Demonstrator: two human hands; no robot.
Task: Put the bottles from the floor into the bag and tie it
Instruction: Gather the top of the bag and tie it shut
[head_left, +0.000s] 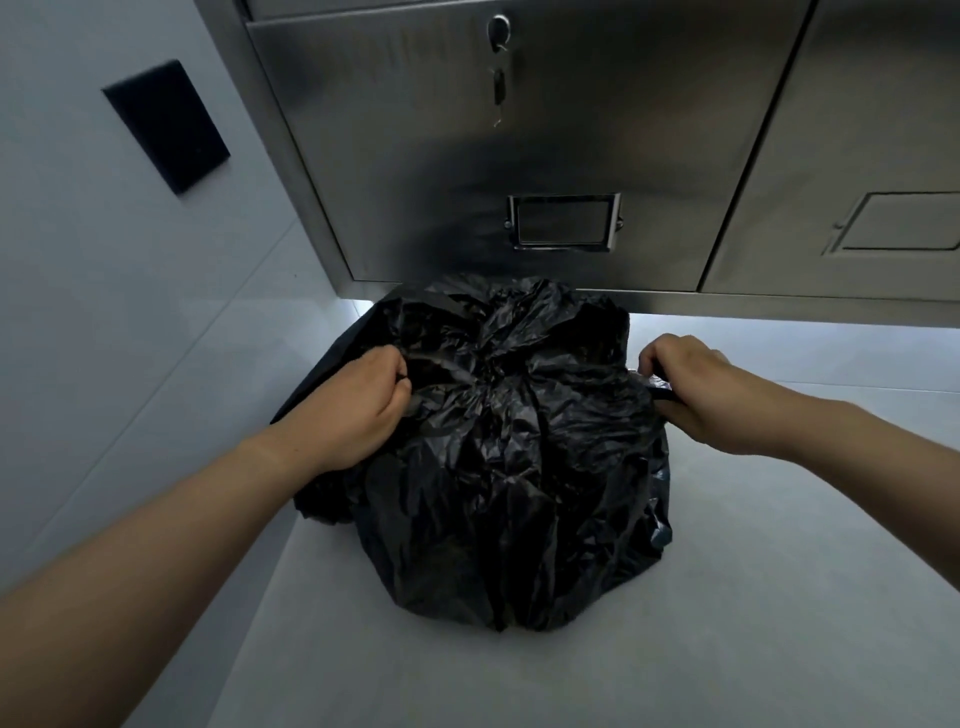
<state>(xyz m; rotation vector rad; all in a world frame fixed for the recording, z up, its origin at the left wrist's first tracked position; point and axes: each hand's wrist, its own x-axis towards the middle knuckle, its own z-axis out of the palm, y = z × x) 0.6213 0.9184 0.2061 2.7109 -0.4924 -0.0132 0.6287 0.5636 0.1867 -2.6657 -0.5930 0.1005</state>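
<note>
Standing on the pale floor (727, 597) just in front of the steel cabinet (519, 156), the black bag (498, 467) bulges, its mouth gathered at the top middle. The left hand (358, 410) and right hand (711, 395) each clench a strip of plastic on opposite sides, the gathered mouth lying between them, equally near. No bottles show outside; nothing blocks the hands.

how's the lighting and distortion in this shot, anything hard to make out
Head view: dim overall, with a bright strip of light under the steel cabinet. The black bag loses its folds in shadow, so whatever it holds stays hidden. Wide-angle bending splays the cabinet edges. Left hand and right hand look sharp.
</note>
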